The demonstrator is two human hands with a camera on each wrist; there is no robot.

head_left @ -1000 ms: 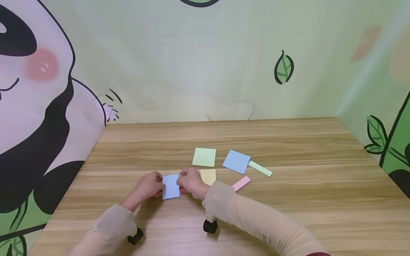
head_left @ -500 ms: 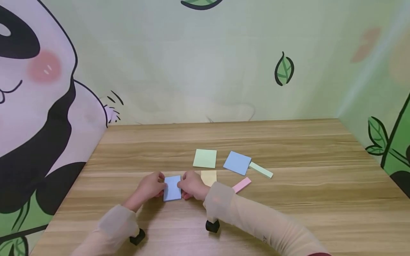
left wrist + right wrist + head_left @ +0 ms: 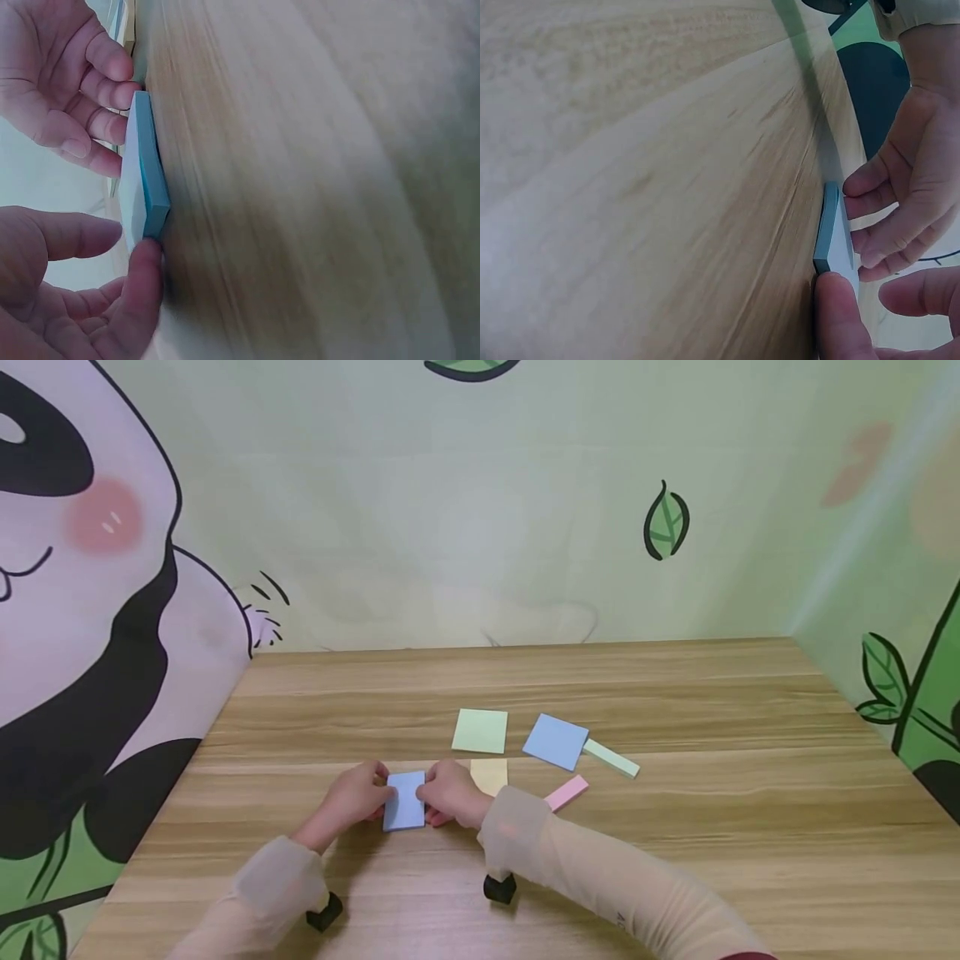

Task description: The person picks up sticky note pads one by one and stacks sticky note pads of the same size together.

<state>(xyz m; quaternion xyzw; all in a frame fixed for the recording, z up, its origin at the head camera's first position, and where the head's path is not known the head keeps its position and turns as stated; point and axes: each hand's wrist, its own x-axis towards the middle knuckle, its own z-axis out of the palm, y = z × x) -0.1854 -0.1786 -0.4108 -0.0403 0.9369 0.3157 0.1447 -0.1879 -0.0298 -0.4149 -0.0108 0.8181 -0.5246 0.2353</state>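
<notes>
Left hand [image 3: 352, 797]: thumb and fingers pinching the left edge of a blue pad [image 3: 405, 803]. Pad between the two hands, on or just above the table [image 3: 750, 827], cannot tell which; long axis near to far, neither hand clearly closer. Pale, plain-topped, thick-edged, corners square. Right hand [image 3: 453, 795]: pinching the right edge. Yellow pad [image 3: 491, 774] just beyond, partly hidden.

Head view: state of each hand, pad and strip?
Front blue pad: held at both sides
Left hand: gripping its left edge
Right hand: gripping its right edge
Yellow pad: partly hidden by right hand
Green pad: flat, uncovered
Rear blue pad: flat, turned askew
Green strip: flat, slanted
Pink strip: partly hidden by right sleeve
</notes>
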